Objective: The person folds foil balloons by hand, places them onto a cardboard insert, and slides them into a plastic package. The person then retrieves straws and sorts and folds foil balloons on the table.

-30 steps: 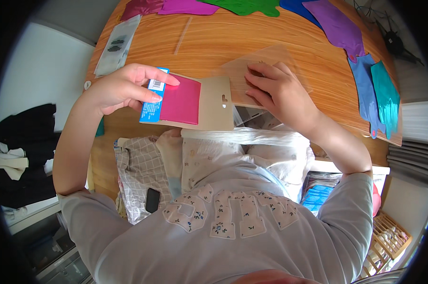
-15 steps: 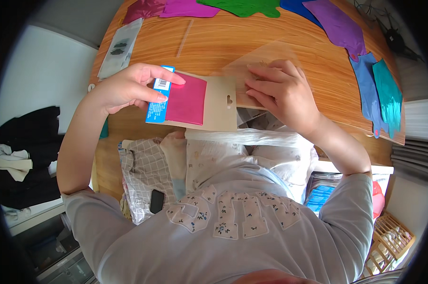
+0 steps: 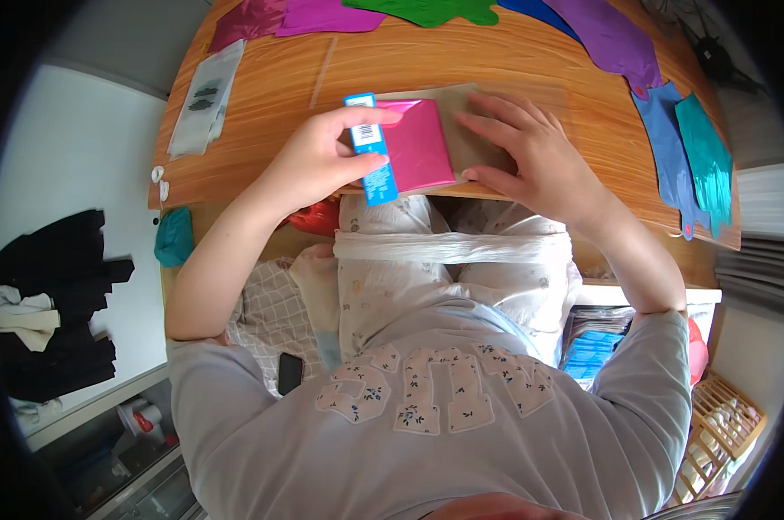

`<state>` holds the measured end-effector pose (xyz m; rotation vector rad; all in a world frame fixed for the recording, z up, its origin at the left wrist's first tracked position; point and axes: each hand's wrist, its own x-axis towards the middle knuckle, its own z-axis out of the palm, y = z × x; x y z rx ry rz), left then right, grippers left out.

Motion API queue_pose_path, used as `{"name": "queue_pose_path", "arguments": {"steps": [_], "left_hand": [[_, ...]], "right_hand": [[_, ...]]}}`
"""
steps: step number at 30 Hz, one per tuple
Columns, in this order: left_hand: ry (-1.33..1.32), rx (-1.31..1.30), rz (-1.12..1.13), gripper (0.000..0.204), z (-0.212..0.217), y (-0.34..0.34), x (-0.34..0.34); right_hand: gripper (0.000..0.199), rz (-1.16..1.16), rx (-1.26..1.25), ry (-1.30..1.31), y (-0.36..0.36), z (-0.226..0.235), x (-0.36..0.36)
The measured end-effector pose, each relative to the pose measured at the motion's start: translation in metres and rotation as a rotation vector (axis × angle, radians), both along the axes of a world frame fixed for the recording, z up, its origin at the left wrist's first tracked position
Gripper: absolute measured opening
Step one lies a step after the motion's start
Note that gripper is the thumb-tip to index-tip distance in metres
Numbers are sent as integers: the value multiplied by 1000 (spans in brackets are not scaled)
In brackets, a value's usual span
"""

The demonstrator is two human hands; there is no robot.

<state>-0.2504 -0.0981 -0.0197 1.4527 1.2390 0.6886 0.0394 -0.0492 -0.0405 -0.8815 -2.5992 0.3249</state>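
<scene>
My left hand pinches a blue label strip with a barcode, along the left edge of a folded pink foil sheet. The foil lies on a brown cardboard backing, at the table's near edge. My right hand is open, its fingers spread over the right end of the cardboard and the thumb at its lower edge. Around that end a clear plastic film shows faintly; I cannot tell whether the card is inside it.
Flat foil pieces ring the wooden table: magenta, green, purple, slate blue and teal. Clear sleeves lie at the left. A phone rests below on checked cloth.
Both hands have come closer together. The left hand has carried the cardboard and pink foil rightward and slightly away from me, and the card's right end is now under my right hand.
</scene>
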Motion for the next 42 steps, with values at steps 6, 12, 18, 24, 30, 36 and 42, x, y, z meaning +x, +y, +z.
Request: {"name": "queue_pose_path", "arguments": {"steps": [6,12,18,24,30,36,42], "left_hand": [[-44,55,-67,59,-10,11,12],[-20,185,135,76,-13,-2,17],[639,754,-73,68,-33,-1,3],[742,742,-176,63,-30,-4,9],[742,753,-142,65,-23,-7,21],[831,854,-187,68,-32,-2,19],[822,827,-201,71,-31,-2,19]], "right_hand": [[59,166,66,-65,2,-5,-10],[58,163,95,-114,3,-5,-17],[57,172,118,-178,6,2,-18],[56,180,92,-200,7,5,-20],[56,172,56,-184,8,2,-20],[55,177,10,-72,8,6,-17],[50,-74,-97,107,9,4,2]]}}
